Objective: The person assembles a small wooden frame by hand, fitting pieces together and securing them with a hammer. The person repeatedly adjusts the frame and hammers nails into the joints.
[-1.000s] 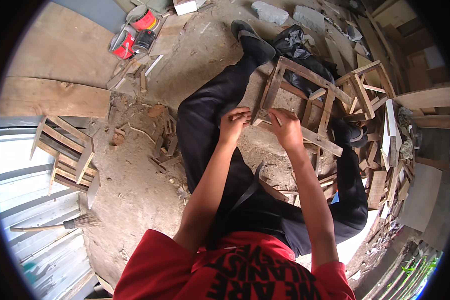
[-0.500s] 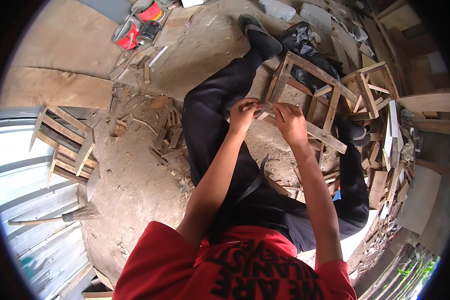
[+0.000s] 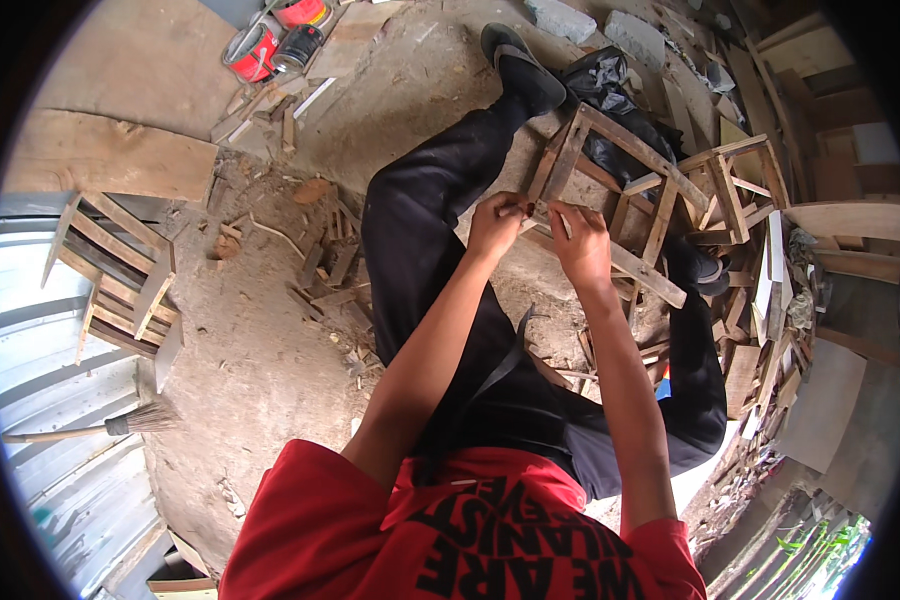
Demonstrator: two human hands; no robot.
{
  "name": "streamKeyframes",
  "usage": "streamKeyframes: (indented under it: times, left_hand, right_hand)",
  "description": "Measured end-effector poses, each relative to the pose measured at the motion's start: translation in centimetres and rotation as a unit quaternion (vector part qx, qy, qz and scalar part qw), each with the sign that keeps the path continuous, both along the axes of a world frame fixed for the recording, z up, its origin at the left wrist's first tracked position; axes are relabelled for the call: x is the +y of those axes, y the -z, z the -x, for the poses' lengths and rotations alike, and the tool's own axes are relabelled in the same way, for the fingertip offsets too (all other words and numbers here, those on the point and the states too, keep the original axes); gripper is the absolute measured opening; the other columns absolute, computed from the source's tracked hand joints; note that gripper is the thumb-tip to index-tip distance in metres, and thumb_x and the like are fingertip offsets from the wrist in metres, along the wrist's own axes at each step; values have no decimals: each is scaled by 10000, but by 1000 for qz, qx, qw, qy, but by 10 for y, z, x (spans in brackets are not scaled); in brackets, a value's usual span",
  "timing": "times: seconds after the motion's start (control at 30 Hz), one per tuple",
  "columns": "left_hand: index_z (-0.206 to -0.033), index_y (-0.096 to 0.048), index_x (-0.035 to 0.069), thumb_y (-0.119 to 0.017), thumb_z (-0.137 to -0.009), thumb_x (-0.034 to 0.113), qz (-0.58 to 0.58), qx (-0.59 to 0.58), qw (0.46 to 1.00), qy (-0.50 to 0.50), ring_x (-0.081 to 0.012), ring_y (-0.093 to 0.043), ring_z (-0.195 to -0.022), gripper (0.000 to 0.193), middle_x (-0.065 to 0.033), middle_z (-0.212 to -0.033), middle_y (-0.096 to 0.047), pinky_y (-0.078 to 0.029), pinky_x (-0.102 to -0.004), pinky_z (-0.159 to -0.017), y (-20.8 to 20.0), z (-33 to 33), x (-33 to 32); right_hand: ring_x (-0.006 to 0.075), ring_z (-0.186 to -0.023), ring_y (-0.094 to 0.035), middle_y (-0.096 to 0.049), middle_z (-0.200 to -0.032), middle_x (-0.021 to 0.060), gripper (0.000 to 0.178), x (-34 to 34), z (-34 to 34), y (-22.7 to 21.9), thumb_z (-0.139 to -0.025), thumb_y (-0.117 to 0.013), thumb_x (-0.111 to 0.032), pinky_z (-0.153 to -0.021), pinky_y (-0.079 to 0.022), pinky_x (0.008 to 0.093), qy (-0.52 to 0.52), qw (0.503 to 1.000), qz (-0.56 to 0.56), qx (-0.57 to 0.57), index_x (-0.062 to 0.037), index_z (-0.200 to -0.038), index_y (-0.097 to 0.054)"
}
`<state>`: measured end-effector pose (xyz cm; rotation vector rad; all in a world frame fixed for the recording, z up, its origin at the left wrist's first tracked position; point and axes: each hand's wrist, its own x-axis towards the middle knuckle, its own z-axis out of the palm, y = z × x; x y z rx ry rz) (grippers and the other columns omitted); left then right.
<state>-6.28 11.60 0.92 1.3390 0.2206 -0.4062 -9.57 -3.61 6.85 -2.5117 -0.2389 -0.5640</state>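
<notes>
Left grip [image 3: 496, 228] and right grip [image 3: 583, 245] are curled close by the wooden frame [image 3: 636, 150], on its side away from the black bag [image 3: 598, 76]; whether either pinches anything, I cannot tell; the frame sits beside that bag; probably light, stiff, rough; best held by a rail [image 3: 670, 177].

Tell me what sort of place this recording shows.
Probably a makeshift woodworking area: a bare wooden frame stands between the person's legs, wood scraps litter the rough ground, and boards lie about.
</notes>
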Motion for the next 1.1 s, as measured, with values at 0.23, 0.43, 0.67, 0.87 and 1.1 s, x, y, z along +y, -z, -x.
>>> streamKeyframes:
  times: [0.23,0.43,0.67,0.87,1.1]
  left_hand:
    - [-1103,-660,4,-566,-940,84,4,2,1000,-1,-147,-665,-939,205,-63,-1006,-693,-522,-275,-798,3,-2,0]
    - [-1082,-656,-25,-549,-934,29,-51,-92,994,7,-118,-644,-932,190,-64,-987,-688,-503,-255,-775,-1,1,-4]
    - [-1051,-672,-8,-572,-888,-40,-150,-196,969,18,-197,-691,-921,194,-115,-1002,-710,-530,-309,-794,-9,8,-7]
    - [-1033,-679,12,-628,-847,-33,-247,-295,923,31,-272,-690,-909,197,-138,-973,-696,-548,-342,-781,-17,9,-8]
    - [-905,-698,8,-705,-750,-9,-267,-367,890,-43,-354,-660,-866,155,-157,-907,-674,-527,-410,-764,-15,9,-23]
  right_hand:
    - [326,-852,-671,-719,-904,131,121,1,0,1,-845,-704,-86,-819,-512,412,2,1000,2,4,-65,-964,-710]
    - [313,-862,-674,-722,-908,123,114,1,0,2,-841,-703,-87,-817,-510,407,9,1000,2,6,-72,-953,-718]
    - [296,-871,-678,-727,-914,111,126,-2,1,5,-829,-701,-66,-818,-514,392,4,1000,-15,15,-81,-952,-723]
    - [281,-890,-682,-734,-976,90,154,-1,5,6,-825,-697,-42,-839,-519,375,-24,999,-39,-17,-75,-970,-738]
    - [258,-908,-661,-720,-977,68,197,12,10,9,-813,-709,-57,-822,-487,386,32,999,-15,-34,-88,-1004,-745]
